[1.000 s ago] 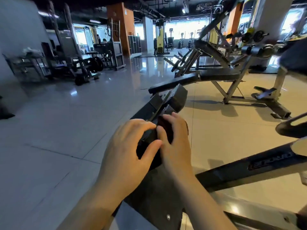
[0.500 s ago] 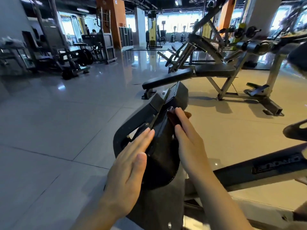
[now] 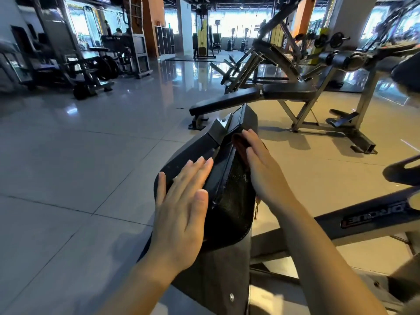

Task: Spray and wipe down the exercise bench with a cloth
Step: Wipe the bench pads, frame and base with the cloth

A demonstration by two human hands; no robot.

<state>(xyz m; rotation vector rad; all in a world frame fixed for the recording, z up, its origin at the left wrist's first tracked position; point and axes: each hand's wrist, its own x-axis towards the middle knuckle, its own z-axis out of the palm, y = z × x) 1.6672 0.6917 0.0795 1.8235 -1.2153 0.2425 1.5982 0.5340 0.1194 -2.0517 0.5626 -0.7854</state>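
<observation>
Wiping the bench pad, right hand [image 3: 261, 169] pressing a dark cloth [image 3: 238, 142] flat.
The soft cloth is lying limp under straight fingers [image 3: 248, 138]; left hand [image 3: 181, 201] is bracing the firm, probably slick bench [image 3: 229, 201], fingers together.

Commercial gym, padded benches [image 3: 247, 96], weight plates [image 3: 106, 68], cable machines [image 3: 202, 35], glossy tiled floor [image 3: 68, 155]

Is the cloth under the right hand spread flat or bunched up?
Cannot tell: the right hand lies flat over the cloth on the pad, and only a dark reddish edge shows.
</observation>
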